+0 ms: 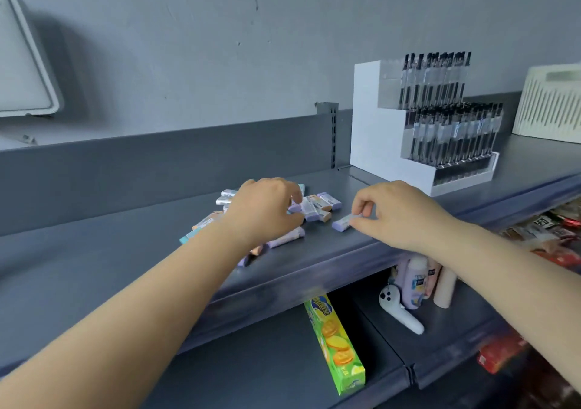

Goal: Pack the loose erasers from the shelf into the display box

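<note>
While the right hand (399,217) pinches one end of a lilac eraser (342,222) between thumb and curled forefinger, the block still rests flat on the shelf (125,261), just to the right of the eraser pile (311,207); pinching the end rather than the middle probably lets the fingers tilt it up off the smooth metal. The left hand (264,209) hovers over the middle of the pile with its fingers curled down into the erasers, but the back of the hand hides the tips, so I cannot tell whether they have closed on anything. Around that hand the pile spreads loosely: small rectangular blocks in lilac, peach and pale teal, each in a paper sleeve, lying at odd angles, some touching and a few strayed toward the shelf's front lip. They look soft-edged and matte against the dark grey painted steel. No display box for erasers is visible, so nothing appears packed yet and the job seems to be at its gathering stage. Behind and right of the pile stands a white stepped pen stand (377,132) with clear tiers full of black pens, and further right a cream slatted basket (550,107). Below the pile, on the lower shelf, lies a glossy green biscuit box (336,345), and to its right a white handheld controller (399,311).
</note>
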